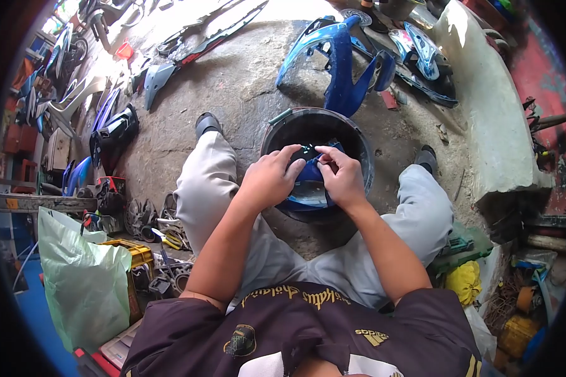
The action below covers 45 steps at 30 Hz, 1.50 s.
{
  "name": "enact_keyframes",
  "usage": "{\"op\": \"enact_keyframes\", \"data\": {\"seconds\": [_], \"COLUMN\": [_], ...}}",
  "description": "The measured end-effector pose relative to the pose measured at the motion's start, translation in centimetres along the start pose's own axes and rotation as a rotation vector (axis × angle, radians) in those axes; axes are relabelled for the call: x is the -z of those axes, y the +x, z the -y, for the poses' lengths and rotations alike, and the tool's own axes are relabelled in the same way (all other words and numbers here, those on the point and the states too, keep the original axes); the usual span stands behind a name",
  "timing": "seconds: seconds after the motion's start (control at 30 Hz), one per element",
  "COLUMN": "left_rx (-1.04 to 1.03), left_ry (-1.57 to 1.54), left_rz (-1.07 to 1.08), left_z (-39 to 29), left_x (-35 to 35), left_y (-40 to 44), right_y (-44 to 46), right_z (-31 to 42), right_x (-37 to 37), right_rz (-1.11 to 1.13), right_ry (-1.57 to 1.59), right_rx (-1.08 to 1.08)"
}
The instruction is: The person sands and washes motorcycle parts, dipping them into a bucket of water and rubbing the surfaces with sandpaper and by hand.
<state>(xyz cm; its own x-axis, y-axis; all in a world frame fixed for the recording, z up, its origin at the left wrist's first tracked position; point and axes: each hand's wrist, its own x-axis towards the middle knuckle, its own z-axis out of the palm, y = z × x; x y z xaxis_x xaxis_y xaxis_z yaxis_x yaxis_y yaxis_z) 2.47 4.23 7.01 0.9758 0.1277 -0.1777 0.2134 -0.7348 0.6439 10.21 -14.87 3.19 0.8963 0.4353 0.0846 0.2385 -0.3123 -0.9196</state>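
Note:
Both my hands meet over a round black bucket (362,147) on the floor between my legs. My left hand (271,177) has its index finger stretched forward and its thumb against the edge of a blue plastic piece (310,172). The fingers of my right hand (344,179) are bent in a pinch at the other side of that piece. Small bright cyan specks (305,149) show between the two index fingertips; what they are is too small to tell. Other blue and pale glossy parts lie inside the bucket, partly hidden by my hands.
A large blue motorbike fairing (339,75) lies beyond the bucket, with another blue-white panel (421,53) to its right. A long grey panel (163,78) lies ahead left. A pale green plastic bag (85,276) and yellow crate (131,251) stand left; a concrete ledge (490,125) rises right.

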Motion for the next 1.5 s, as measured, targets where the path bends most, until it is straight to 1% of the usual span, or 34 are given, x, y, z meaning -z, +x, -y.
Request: {"op": "enact_keyframes", "data": {"seconds": [0.13,0.23,0.27,0.37,0.4,0.5,0.53,0.63,0.67,0.77,0.8,0.9,0.93,1.03,1.07,1.17,1.2,1.3,1.33,1.43,1.47,1.5], "left_rx": [0.007,0.012,0.016,0.010,0.014,0.021,0.015,0.024,0.014,0.015,0.017,0.013,0.012,-0.002,0.009,0.011,0.001,-0.014,-0.012,-0.005,-0.016,-0.026], "left_ry": [0.004,-0.013,-0.015,-0.017,-0.015,-0.018,-0.021,-0.029,-0.023,-0.018,-0.025,-0.031,-0.032,-0.022,-0.030,-0.041,-0.035,-0.034,-0.033,-0.042,-0.034,-0.026], "left_rz": [-0.009,0.017,0.019,0.019,0.014,0.016,0.018,0.039,0.035,0.030,0.033,0.033,0.028,0.030,0.039,0.050,0.044,0.033,0.037,0.045,0.041,0.034], "left_z": [0.2,-0.2,-0.2,-0.2,-0.1,0.0,-0.1,-0.1,-0.1,0.0,0.2,0.1,0.1,0.0,0.0,-0.2,-0.2,0.1,0.2,0.2,0.3,0.5], "left_x": [-0.1,0.2,0.3,0.4,0.4,0.4,0.4,0.5,0.5,0.5,0.4,0.5,0.6,0.7,0.7,0.8,0.8,0.7,0.6,0.6,0.5,0.5], "left_y": [0.0,0.0,-0.1,0.1,0.0,-0.2,-0.2,-0.1,0.0,-0.4,-0.2,-0.4,-0.3,-0.5,-0.6,-0.5,-0.6,-0.4,-0.5,-0.5,-0.5,-0.5], "right_y": [-0.7,-0.1,0.2,-0.3,-0.5,-0.1,0.4,0.1,-0.2,-0.3,0.0,0.5,0.0,-0.4,-0.2,0.5,0.3,-0.2,-0.1,0.7,0.6,0.5], "right_z": [2.1,0.1,-0.5,1.0,2.3,1.2,0.4,0.9,1.5,1.1,0.9,0.5,1.2,2.8,1.9,-1.5,-0.3,2.1,1.7,-0.6,-0.9,0.1], "right_x": [0.1,0.1,0.2,0.2,0.4,0.8,0.9,0.9,0.5,0.1,0.5,0.8,0.9,0.7,0.6,0.8,0.9,0.5,0.5,0.6,1.0,1.1], "right_rz": [0.043,0.028,0.027,0.027,0.040,0.049,0.056,0.058,0.041,0.037,0.058,0.069,0.077,0.089,0.068,0.067,0.097,0.077,0.058,0.062,0.105,0.099], "right_ry": [0.134,0.043,-0.031,-0.014,0.061,0.043,-0.033,-0.032,0.048,0.156,0.066,-0.060,-0.047,0.111,0.063,-0.300,-0.260,-0.011,-0.074,-0.263,-0.262,-0.192], "right_rx": [0.124,-0.038,-0.060,0.045,0.059,-0.024,-0.047,-0.049,0.015,0.037,-0.035,-0.047,0.023,0.101,0.103,0.219,0.195,0.242,0.259,0.213,0.203,0.225]}}
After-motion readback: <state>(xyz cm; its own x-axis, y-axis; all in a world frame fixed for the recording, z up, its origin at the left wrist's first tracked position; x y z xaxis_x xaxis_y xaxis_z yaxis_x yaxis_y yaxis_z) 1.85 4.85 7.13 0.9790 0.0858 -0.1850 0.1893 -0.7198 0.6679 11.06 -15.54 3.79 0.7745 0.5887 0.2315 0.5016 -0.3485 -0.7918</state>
